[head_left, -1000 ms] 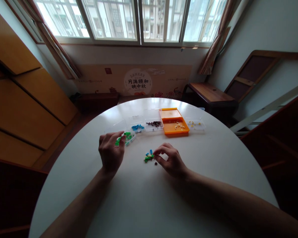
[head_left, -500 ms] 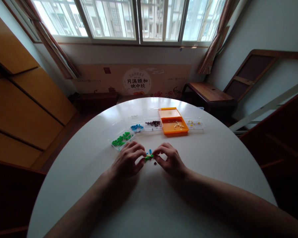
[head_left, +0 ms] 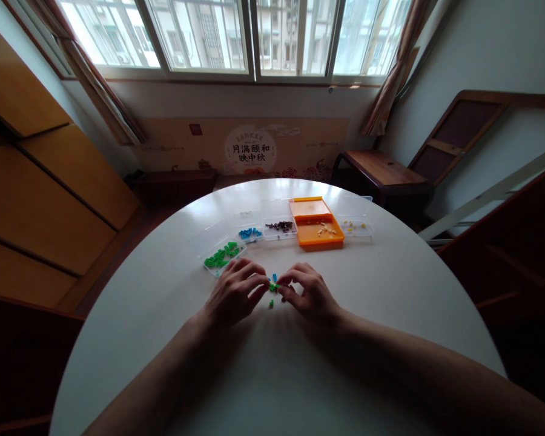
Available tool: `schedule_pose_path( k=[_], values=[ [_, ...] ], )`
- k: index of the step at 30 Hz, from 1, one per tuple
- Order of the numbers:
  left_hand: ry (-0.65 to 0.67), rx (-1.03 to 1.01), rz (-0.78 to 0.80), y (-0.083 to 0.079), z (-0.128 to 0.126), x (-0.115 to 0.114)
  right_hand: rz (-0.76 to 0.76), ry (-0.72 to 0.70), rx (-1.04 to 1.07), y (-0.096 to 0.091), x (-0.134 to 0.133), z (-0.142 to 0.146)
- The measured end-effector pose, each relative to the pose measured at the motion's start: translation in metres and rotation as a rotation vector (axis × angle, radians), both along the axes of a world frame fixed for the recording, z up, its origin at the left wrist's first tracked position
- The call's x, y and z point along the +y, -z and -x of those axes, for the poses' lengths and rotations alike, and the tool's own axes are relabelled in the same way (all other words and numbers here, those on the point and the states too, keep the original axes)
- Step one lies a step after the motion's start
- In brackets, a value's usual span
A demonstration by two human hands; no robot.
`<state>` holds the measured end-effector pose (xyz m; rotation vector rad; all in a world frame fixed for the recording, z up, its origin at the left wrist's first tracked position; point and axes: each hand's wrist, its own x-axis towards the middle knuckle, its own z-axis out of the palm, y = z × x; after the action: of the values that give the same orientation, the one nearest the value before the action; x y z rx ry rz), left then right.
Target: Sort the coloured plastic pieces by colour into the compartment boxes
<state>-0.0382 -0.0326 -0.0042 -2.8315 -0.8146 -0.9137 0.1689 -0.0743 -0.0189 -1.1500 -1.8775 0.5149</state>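
Note:
Over the middle of the white table, my left hand (head_left: 238, 292) and my right hand (head_left: 312, 293) face each other, thumbs and fingers pinched. Between their fingertips is a small cluster of green toy bricks (head_left: 273, 287) with a pale piece in it, gripped from both sides. Just beyond it a blue brick (head_left: 275, 278) shows. A loose green brick (head_left: 271, 304) lies on the tabletop nearer to me, between the two thumbs. Under the right fingertips a dark piece is mostly hidden. The exact fit of the pieces is too small to make out.
Beyond my hands stand clear boxes holding green bricks (head_left: 222, 254), blue bricks (head_left: 249, 232), dark bricks (head_left: 280, 226) and yellow bricks (head_left: 356, 226). An open orange box (head_left: 320, 238) holds several cream pieces. The round white table (head_left: 381, 339) curves away on both sides.
My right hand has shifted slightly left, and its fingers now cover most of the dark piece. A green brick now shows on the table below the cluster.

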Motion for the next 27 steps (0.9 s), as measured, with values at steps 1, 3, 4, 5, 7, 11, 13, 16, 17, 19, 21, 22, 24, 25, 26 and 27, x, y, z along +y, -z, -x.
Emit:
schedule_pose_path(
  k=[1, 3, 4, 5, 7, 11, 13, 16, 17, 19, 21, 22, 24, 25, 26, 27],
  values=[
    [-0.017, -0.015, -0.026, 0.0, 0.0, 0.0, 0.005, -0.001, -0.003, 0.0, 0.0, 0.0],
    [-0.079, -0.063, -0.085, -0.001, 0.001, 0.001, 0.012, -0.007, -0.001, 0.002, 0.0, -0.001],
    [-0.132, -0.104, -0.12, -0.001, 0.003, 0.003, 0.016, -0.01, 0.0, 0.003, 0.001, -0.001],
    [-0.2, -0.158, -0.158, -0.001, 0.005, 0.004, 0.021, -0.013, 0.001, 0.004, 0.001, -0.002],
    [-0.372, -0.279, -0.23, -0.002, 0.009, 0.009, 0.029, -0.019, 0.001, 0.006, 0.001, -0.004],
    [-0.619, -0.408, -0.285, -0.004, 0.017, 0.018, -0.011, -0.043, -0.04, 0.012, -0.001, -0.006],
    [-0.637, -0.434, -0.269, -0.005, 0.018, 0.019, -0.064, -0.082, -0.109, 0.013, -0.003, -0.006],
    [-0.61, -0.446, -0.231, -0.005, 0.014, 0.017, -0.15, -0.134, -0.248, 0.013, -0.006, -0.003],
    [-0.592, -0.439, -0.224, -0.005, 0.013, 0.016, -0.177, -0.144, -0.29, 0.012, -0.006, -0.002],
    [-0.548, -0.421, -0.223, -0.006, 0.009, 0.012, -0.217, -0.156, -0.362, 0.01, -0.008, -0.001],
    [-0.499, -0.399, -0.229, -0.006, 0.006, 0.009, -0.234, -0.158, -0.406, 0.008, -0.009, 0.001],
    [-0.471, -0.388, -0.232, -0.007, 0.004, 0.008, -0.232, -0.157, -0.414, 0.006, -0.009, 0.001],
    [-0.403, -0.361, -0.243, -0.007, 0.003, 0.006, -0.21, -0.15, -0.384, 0.004, -0.008, 0.001],
    [-0.363, -0.341, -0.249, -0.008, 0.002, 0.005, -0.189, -0.143, -0.339, 0.004, -0.008, 0.001],
    [-0.319, -0.316, -0.254, -0.008, 0.002, 0.004, -0.159, -0.132, -0.271, 0.003, -0.006, 0.001],
    [-0.276, -0.287, -0.255, -0.008, 0.001, 0.003, -0.121, -0.116, -0.182, 0.002, -0.005, 0.001]
  ],
)
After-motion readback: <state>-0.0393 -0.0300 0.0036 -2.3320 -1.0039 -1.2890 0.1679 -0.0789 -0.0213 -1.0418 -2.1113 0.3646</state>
